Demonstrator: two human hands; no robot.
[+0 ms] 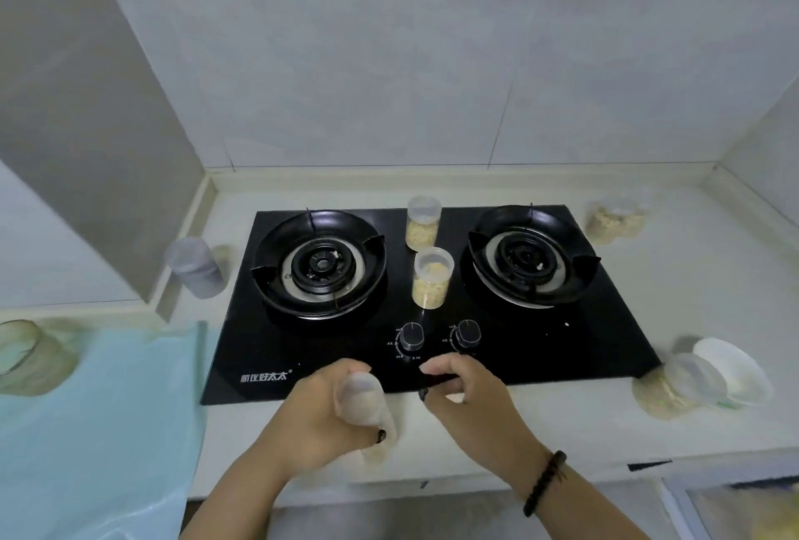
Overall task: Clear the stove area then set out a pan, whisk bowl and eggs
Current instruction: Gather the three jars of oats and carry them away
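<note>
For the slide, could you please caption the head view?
Left hand holds a clear jar at the stove's front edge; two jars stand between the burners.

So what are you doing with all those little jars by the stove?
A person is clearing the stove. The left hand grips a small clear jar at the stove's front edge, while the right hand hovers beside it, fingers loosely curled and holding nothing. Two more jars of yellowish bits stand between the burners. Other containers sit on the counter at both sides. No pan, bowl or eggs are in sight.
</note>
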